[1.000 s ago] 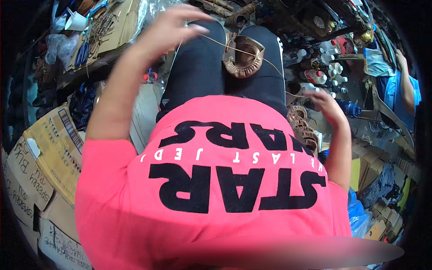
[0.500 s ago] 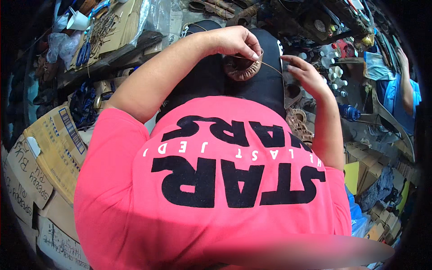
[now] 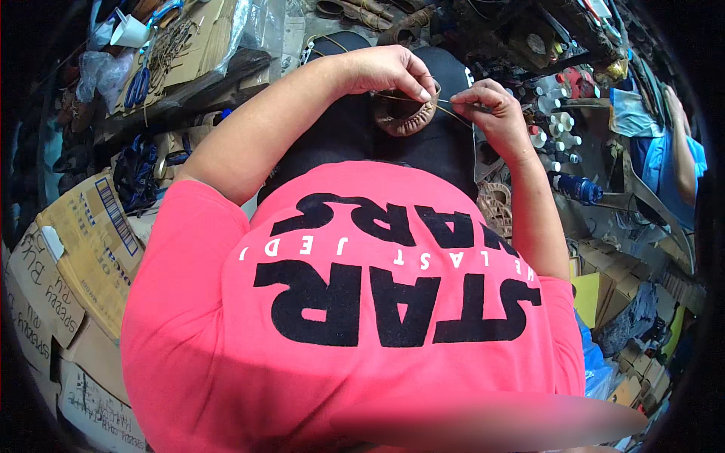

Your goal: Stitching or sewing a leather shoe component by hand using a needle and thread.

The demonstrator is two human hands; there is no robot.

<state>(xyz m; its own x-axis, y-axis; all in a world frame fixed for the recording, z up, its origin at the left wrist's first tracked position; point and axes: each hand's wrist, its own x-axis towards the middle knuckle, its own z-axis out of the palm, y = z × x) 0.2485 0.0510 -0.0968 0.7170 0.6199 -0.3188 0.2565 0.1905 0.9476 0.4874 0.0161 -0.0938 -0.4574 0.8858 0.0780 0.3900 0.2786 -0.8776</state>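
Observation:
On my lap, over the dark trousers, rests a brown leather moccasin (image 3: 405, 123) with a puckered, stitched toe seam. My left hand (image 3: 396, 72) is closed at its upper edge, thumb and forefinger pinching the rim. To the right, my right hand (image 3: 495, 112) is also closed, fingertips pressed together a short way from the shoe. A thin tan cord (image 3: 451, 113) stretches from the seam toward those fingertips. A fine pale line shows at the right fingertips; whether it is a needle or more cord is too small to tell.
Left, a low bench holds cardboard sheets (image 3: 198, 47), blue-handled scissors (image 3: 139, 84) and a white cup (image 3: 130, 32). Several small bottles (image 3: 557, 121) stand at the right. Shoes (image 3: 355, 13) lie ahead. Another person's arm (image 3: 682, 151) shows at far right. Cardboard boxes (image 3: 94, 241) are stacked at the left.
My right hand has moved left and slightly up, closer to the shoe, and its fingers have closed together. My left hand keeps its pinch on the moccasin.

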